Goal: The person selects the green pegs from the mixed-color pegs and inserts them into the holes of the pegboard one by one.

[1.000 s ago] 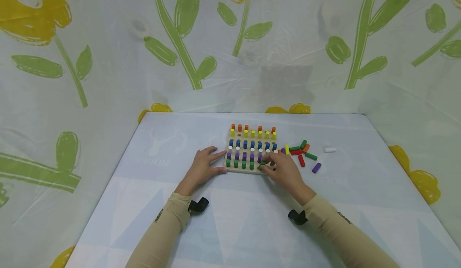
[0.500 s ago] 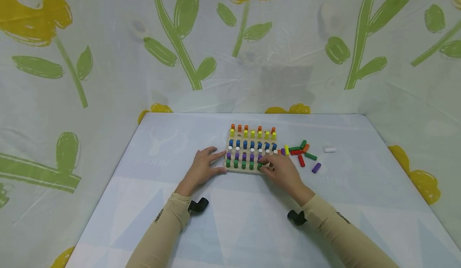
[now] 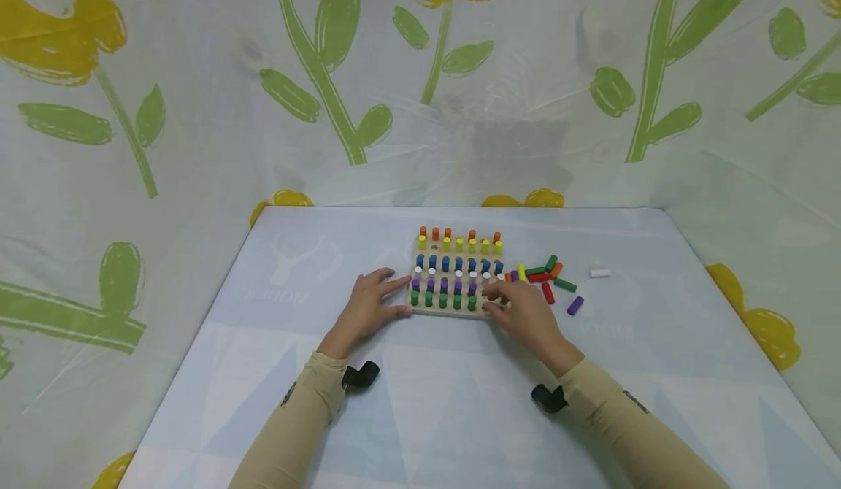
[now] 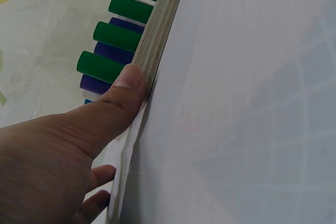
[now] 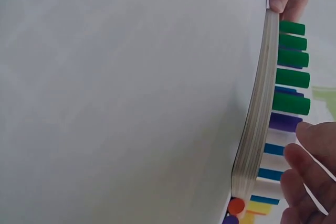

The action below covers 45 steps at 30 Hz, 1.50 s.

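A wooden pegboard (image 3: 450, 312) on the table bears rows of coloured pegs: orange, yellow, blue, white, purple and green. Resting against its left end is my left hand (image 3: 369, 308), fingers spread; in the left wrist view the thumb (image 4: 128, 77) presses the front edge beside the last green peg (image 4: 101, 66). My right hand (image 3: 524, 315) hovers over the front right part of the board, just right of the last standing green peg (image 3: 472, 303). In the right wrist view its fingers (image 5: 310, 174) are loosely bent, no peg showing between them, with a purple peg (image 5: 286, 123) behind the fingertips.
Loose pegs lie right of the board: a red peg (image 3: 548, 293), a purple peg (image 3: 575, 306), a green peg (image 3: 565, 284), a white peg (image 3: 600, 273) and several others. A flower-patterned sheet (image 3: 525, 109) hangs behind the table.
My right hand tilted a green peg upright into a front-row hole, let it go and shifted slightly right. My left hand has stayed at the board's left end.
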Each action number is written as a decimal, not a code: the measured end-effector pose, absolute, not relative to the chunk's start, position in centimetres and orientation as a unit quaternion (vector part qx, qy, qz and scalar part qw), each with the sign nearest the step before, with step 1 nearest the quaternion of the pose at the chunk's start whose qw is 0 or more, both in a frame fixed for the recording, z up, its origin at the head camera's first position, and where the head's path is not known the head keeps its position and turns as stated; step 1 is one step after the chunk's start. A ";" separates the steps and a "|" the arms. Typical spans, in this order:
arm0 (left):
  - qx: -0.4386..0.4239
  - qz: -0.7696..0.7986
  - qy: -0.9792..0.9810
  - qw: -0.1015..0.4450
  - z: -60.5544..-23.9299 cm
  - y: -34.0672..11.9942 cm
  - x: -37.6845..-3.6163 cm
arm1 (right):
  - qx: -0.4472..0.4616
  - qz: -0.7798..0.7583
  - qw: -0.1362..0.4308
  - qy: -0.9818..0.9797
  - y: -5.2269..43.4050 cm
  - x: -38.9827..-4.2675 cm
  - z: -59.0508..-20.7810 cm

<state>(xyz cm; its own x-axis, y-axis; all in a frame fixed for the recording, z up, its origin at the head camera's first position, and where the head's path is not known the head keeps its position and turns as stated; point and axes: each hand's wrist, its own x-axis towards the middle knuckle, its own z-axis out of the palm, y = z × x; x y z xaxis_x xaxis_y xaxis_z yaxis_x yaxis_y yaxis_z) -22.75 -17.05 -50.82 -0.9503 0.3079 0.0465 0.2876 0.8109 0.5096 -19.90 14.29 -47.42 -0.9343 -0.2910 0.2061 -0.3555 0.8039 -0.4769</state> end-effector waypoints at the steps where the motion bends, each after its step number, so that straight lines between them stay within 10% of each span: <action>1: 0.156 0.264 0.952 0.020 -50.8 -17.1 -22.8 | 0.172 0.264 0.062 -0.947 14.4 -19.9 -47.4; 45: 0.155 0.262 0.952 0.026 -50.8 -17.1 -22.5 | 0.097 0.229 0.087 -0.965 20.1 -22.2 -47.3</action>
<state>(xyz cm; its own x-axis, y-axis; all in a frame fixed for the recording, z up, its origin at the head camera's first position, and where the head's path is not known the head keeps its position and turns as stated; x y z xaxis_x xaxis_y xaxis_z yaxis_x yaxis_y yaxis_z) -22.54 -17.08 -50.80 -0.9504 0.3093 0.0316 0.2820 0.8149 0.5064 -22.24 20.13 -47.25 -0.9660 -0.1477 0.2121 -0.2273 0.8761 -0.4252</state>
